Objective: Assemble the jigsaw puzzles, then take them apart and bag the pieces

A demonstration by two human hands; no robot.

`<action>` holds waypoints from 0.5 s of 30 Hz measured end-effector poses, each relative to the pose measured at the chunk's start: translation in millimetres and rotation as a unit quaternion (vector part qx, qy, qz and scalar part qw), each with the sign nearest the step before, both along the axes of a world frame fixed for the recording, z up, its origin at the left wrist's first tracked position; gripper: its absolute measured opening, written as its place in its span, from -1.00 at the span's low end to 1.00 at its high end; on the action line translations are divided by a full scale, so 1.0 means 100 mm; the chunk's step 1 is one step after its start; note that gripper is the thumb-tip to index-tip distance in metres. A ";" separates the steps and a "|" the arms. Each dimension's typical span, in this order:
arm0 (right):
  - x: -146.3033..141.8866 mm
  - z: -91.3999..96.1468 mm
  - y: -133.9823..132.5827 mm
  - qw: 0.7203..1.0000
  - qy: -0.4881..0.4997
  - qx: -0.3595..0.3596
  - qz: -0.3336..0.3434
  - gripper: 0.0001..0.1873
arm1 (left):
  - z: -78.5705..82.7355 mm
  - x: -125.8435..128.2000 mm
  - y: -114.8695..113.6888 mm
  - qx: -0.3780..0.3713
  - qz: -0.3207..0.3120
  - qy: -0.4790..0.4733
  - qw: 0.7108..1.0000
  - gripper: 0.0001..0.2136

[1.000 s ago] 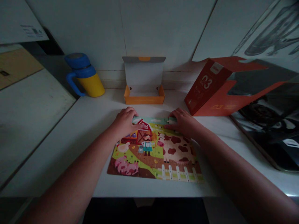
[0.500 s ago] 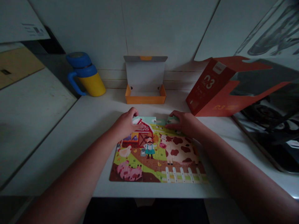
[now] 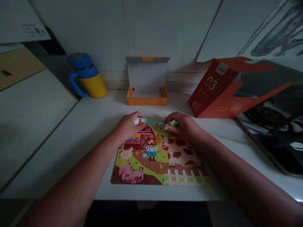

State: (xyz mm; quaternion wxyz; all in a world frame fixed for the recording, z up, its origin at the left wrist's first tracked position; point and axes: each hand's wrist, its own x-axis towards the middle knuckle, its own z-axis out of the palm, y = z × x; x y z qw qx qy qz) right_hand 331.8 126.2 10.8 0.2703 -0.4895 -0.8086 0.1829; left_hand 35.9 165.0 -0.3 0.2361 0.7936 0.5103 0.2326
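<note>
A farm-scene jigsaw puzzle point(image 3: 153, 160) lies on the white counter, showing a barn, a farmer, a cow, a pig and a white fence. My left hand point(image 3: 129, 127) is at its far left corner, thumb and fingers closed on a puzzle piece point(image 3: 141, 120) with pale green and red roof on it. At the far edge, right of the middle, my right hand point(image 3: 183, 126) pinches a pale green puzzle piece point(image 3: 173, 123), mostly covered by the fingers. Between the hands, a plain greenish strip shows along the puzzle's far edge.
An orange box point(image 3: 147, 101) with its lid up stands behind the puzzle. To the left is a blue and yellow jug point(image 3: 94, 83). A large red box point(image 3: 213, 91) leans at the right, beside a black stove point(image 3: 274, 132). The white counter's point(image 3: 151, 192) front edge runs close to the puzzle.
My right hand has shifted a little to the left, fingers more curled around its piece. Less pale green piece shows beside my left hand, and more plain strip is visible between the hands.
</note>
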 end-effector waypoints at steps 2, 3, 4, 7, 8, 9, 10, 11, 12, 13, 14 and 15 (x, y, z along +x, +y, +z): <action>-0.08 -0.01 -0.02 0.997 0.033 -0.019 0.071 -0.61 | -0.01 0.01 0.00 0.000 -0.001 -0.006 1.000 -0.78; -0.12 -0.02 -0.03 0.994 0.040 -0.029 0.096 -0.59 | -0.01 0.01 0.00 0.003 -0.002 -0.009 1.000 -0.78; -0.14 -0.02 -0.03 0.992 0.041 -0.038 0.111 -0.56 | -0.01 0.01 -0.01 0.006 -0.003 -0.012 1.000 -0.77; -0.17 -0.04 -0.02 0.992 0.028 -0.052 0.108 -0.50 | 0.01 0.01 -0.01 -0.004 0.004 -0.030 1.000 -0.77; -0.17 -0.04 -0.02 0.993 0.025 -0.054 0.101 -0.48 | 0.02 0.00 -0.01 -0.020 0.012 -0.048 0.999 -0.77; -0.16 -0.04 -0.02 0.994 0.022 -0.053 0.096 -0.48 | 0.03 0.00 -0.01 -0.044 0.021 -0.073 0.996 -0.76; -0.16 -0.04 -0.01 0.994 0.019 -0.051 0.095 -0.49 | 0.04 0.00 0.00 -0.069 0.032 -0.101 0.992 -0.76; -0.16 -0.04 -0.01 0.994 0.017 -0.048 0.095 -0.49 | 0.05 0.00 0.00 -0.088 0.042 -0.128 0.987 -0.76; -0.16 -0.04 -0.01 0.994 0.016 -0.044 0.098 -0.49 | 0.06 0.00 0.01 -0.100 0.049 -0.152 0.982 -0.76; -0.16 -0.05 -0.01 0.994 0.016 -0.042 0.103 -0.49 | 0.07 0.00 0.01 -0.103 0.053 -0.172 0.978 -0.76; -0.16 -0.05 -0.01 0.993 0.015 -0.040 0.107 -0.49 | 0.08 0.01 0.01 -0.099 0.051 -0.183 0.977 -0.77; -0.16 -0.05 0.00 0.993 0.013 -0.036 0.108 -0.50 | 0.09 0.02 0.00 -0.090 0.044 -0.187 0.977 -0.79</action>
